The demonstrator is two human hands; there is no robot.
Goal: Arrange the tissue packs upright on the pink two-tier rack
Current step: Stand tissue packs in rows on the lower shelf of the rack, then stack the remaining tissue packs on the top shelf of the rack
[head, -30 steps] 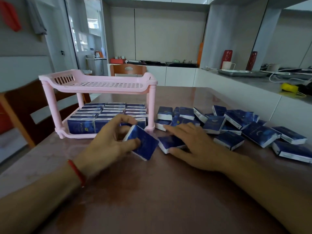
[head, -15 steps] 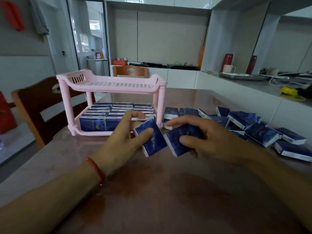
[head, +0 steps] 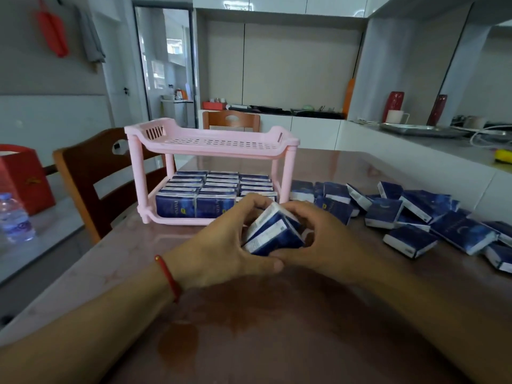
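The table (head: pixel 277 342) carries the pink rack (head: pixel 210 142); its lower tier is nearly filled with upright packs (head: pixel 210 189), its upper tier bare; loose packs (head: pixel 410 214) lie right of the rack; in front of the rack, the left hand (head: pixel 221 250) and right hand (head: pixel 324 239) clamp curled fingers around two stacked packs (head: pixel 273 231); judged step: squaring the pair; next: stand them upright in the rack.

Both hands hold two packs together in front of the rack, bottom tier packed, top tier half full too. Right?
Not quite: the head view shows the top tier holds no packs. The rest stands: left hand and right hand hold two packs, bottom tier packed.
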